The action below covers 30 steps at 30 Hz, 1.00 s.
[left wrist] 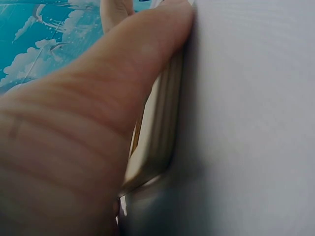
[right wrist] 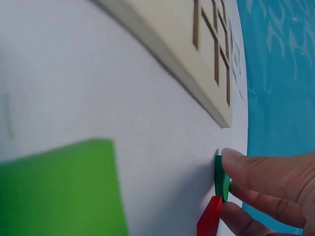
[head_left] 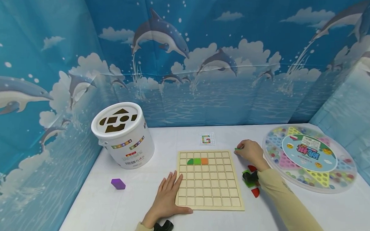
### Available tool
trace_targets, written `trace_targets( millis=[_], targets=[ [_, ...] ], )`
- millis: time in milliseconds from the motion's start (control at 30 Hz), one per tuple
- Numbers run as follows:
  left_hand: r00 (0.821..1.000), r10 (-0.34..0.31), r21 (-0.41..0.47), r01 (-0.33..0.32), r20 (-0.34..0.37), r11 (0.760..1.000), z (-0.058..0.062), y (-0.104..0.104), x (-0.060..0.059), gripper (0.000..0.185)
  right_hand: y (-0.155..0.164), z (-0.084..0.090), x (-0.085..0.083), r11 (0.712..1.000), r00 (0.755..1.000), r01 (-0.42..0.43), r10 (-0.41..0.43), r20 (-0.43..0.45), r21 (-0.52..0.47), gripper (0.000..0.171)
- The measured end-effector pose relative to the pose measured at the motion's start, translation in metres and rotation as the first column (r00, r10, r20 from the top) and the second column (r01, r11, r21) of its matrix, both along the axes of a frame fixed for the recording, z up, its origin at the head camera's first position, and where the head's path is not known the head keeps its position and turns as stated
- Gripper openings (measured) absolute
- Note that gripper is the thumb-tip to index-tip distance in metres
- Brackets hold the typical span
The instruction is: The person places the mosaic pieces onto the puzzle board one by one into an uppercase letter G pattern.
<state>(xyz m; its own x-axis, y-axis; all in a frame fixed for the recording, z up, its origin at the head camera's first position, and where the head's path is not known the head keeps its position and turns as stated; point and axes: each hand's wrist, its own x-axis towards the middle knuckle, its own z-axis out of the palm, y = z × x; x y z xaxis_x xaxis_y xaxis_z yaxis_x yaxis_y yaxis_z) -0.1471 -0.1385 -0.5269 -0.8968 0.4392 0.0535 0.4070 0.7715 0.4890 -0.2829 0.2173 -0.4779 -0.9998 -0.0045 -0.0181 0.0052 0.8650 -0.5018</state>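
My left hand (head_left: 167,197) lies with straight, spread fingers at the lower left edge of the wooden grid board (head_left: 211,191), its thumb along the front edge. In one upper row of the board sit a green quarter-circle block (head_left: 190,162), a green square block (head_left: 197,161) and an orange square block (head_left: 204,161). Beyond the board's right edge, my right hand (head_left: 250,152) pinches a green block (right wrist: 220,174) between thumb and fingers. A red block (right wrist: 210,216) is close below those fingers in the right wrist view. A green square block (right wrist: 61,189) lies nearer that camera.
Red blocks (head_left: 255,193) and green ones lie beside the board, partly hidden by the right wrist camera (head_left: 250,176). A pattern card (head_left: 207,139) is behind the board. Around stand a white bucket (head_left: 128,144), a purple block (head_left: 118,183) and a round marble game box (head_left: 308,155).
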Motion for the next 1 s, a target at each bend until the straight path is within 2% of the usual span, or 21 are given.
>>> trace_targets(
  millis=[233,400,567,800,1000],
  targets=[
    [1.000,0.000,0.000,0.000,0.001,1.000,0.001,0.001,0.001,0.119,0.000,0.004,-0.005,0.999,0.997,0.024,-0.021,0.076,-0.035,0.036],
    [1.000,0.000,0.000,0.000,0.003,1.000,0.002,0.001,0.001,0.119,0.000,0.006,-0.007,0.998,0.993,0.038,-0.031,0.116,-0.056,0.035],
    [1.000,-0.005,-0.003,0.005,-0.005,1.000,0.003,0.000,0.001,0.118,0.001,0.007,-0.008,0.997,0.993,0.049,-0.042,0.112,-0.054,0.032],
    [1.000,-0.011,0.013,0.011,-0.008,1.000,0.005,0.001,0.002,0.117,0.000,0.010,-0.007,0.995,0.990,0.094,-0.095,0.108,0.015,0.034],
    [0.998,-0.027,0.058,0.030,-0.054,0.998,0.004,0.000,0.003,0.116,0.001,0.012,-0.006,0.998,0.992,0.061,-0.063,0.106,0.014,0.031]
  ],
)
